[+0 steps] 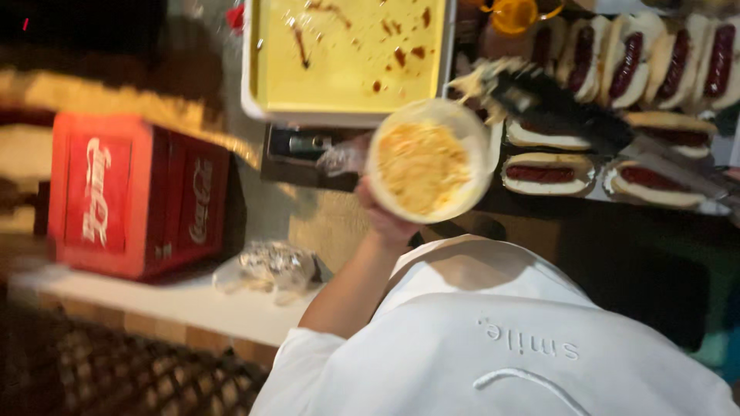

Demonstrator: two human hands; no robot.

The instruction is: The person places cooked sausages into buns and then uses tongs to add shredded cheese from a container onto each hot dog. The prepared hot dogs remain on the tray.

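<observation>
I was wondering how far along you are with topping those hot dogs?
Done: sausages sit in the buns, two rows filled. In hand: the left hand holds the bowl of shredded yellow topping, while black tongs carry a clump of it over the buns; the right hand is barely in view at the frame's edge. Left: the near hot dogs look bare of topping, and the bowl is far from empty.
</observation>
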